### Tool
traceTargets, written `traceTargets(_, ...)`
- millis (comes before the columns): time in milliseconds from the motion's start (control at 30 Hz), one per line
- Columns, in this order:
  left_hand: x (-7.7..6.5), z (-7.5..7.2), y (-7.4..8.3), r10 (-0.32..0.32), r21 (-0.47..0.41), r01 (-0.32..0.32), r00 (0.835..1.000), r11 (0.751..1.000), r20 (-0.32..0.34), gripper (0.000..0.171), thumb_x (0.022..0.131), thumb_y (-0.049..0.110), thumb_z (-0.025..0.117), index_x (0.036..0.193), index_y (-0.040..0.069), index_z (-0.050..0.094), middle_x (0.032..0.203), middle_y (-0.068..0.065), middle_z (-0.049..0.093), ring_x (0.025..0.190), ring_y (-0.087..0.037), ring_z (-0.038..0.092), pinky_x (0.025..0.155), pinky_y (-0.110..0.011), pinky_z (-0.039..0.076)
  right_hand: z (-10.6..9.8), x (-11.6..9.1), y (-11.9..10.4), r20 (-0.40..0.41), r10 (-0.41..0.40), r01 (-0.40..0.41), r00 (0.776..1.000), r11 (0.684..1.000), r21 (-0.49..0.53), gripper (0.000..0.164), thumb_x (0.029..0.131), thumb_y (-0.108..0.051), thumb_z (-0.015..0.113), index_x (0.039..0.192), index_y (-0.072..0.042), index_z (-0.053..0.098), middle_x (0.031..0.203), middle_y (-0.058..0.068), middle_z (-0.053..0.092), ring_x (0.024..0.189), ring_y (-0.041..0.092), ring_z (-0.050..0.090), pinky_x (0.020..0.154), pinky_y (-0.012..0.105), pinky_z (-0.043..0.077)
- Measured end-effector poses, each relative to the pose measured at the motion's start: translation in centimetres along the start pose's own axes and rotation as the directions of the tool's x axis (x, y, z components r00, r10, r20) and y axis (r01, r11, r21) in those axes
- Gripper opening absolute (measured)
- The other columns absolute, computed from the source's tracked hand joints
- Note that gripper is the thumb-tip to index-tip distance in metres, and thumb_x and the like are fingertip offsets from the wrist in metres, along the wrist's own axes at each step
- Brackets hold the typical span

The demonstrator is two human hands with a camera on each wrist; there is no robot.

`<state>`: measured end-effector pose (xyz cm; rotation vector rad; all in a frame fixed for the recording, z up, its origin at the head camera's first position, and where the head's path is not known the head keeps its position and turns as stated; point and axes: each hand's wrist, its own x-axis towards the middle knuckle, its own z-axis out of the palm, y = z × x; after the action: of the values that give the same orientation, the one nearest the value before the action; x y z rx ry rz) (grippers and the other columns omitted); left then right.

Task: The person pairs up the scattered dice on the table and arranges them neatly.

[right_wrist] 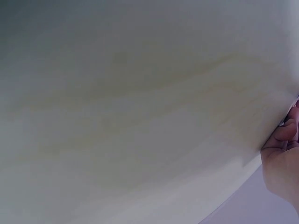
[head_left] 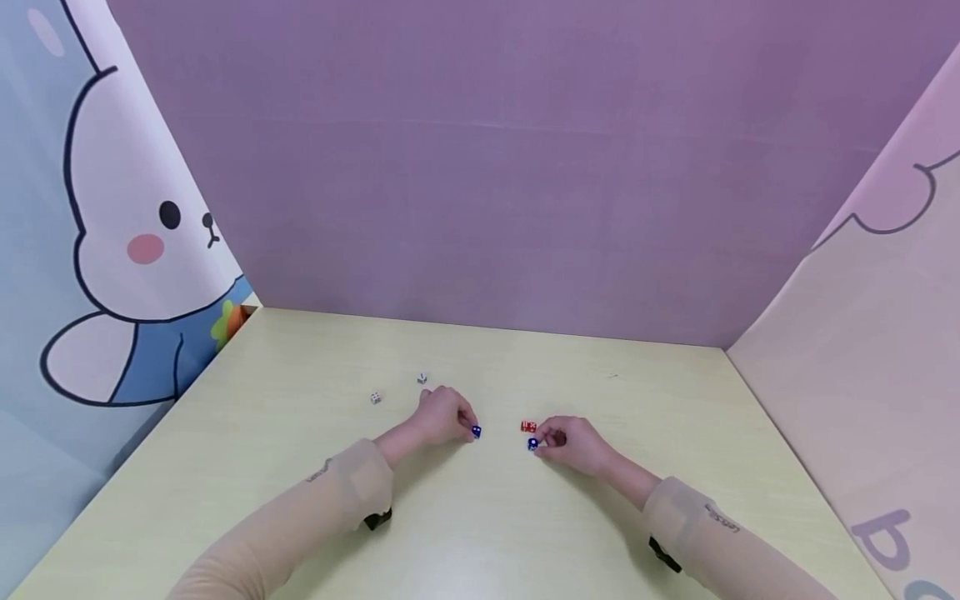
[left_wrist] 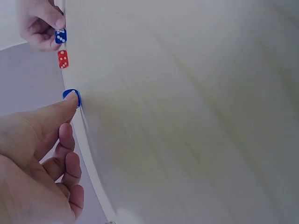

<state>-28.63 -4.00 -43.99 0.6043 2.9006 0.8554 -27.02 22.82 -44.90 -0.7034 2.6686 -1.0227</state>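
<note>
My left hand (head_left: 444, 415) pinches a blue die (head_left: 476, 432) between thumb and fingers, low over the table. In the left wrist view the thumb covers part of that blue die (left_wrist: 72, 96). Across a gap to the right, my right hand (head_left: 573, 443) pinches a second blue die (head_left: 532, 444) by its right side. Just behind this one sit what look like two red dice (head_left: 528, 427), side by side. Only one red die (left_wrist: 63, 59) shows in the left wrist view. The right wrist view catches part of the right hand (right_wrist: 282, 156) at its edge, with its die hidden.
Two white dice lie beyond the left forearm: one die (head_left: 376, 398) farther left, the other die (head_left: 422, 378) just behind the left hand. A tiny pale mark (head_left: 613, 376) shows at the back right of the table (head_left: 465, 525). Printed panels and a purple backdrop (head_left: 487, 167) enclose the table.
</note>
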Motion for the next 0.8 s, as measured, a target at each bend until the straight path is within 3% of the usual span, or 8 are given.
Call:
traceTargets(333, 0.4, 1.0, 2.1, -0.030, -0.021, 0.031, 0.999, 0.999, 0.015, 0.015, 0.066, 0.022, 0.085, 0.073, 0.023, 0.073, 0.064, 0.016, 0.064, 0.074, -0.006, 0.054, 0.090, -0.048, 0.030, 0.0, 0.1, -0.1, -0.005, 0.025, -0.025, 1.000, 1.000, -0.008, 0.013, 0.080, -0.012, 0.074, 0.091, -0.010, 0.067, 0.072, -0.003, 0.053, 0.067, 0.010, 0.046, 0.057, 0.019, 0.039)
traceTargets(800, 1.3, 2.5, 4.9, 0.010, -0.005, -0.010, 1.000, 1.000, 0.029, 0.013, 0.066, 0.022, 0.085, 0.074, 0.022, 0.073, 0.065, 0.016, 0.063, 0.077, -0.007, 0.051, 0.087, -0.042, 0.030, 0.0, 0.3, 0.5, -0.009, -0.017, 0.017, 1.000, 1.000, -0.017, 0.012, 0.080, -0.012, 0.074, 0.089, -0.011, 0.067, 0.070, -0.006, 0.053, 0.063, 0.006, 0.045, 0.057, 0.019, 0.040)
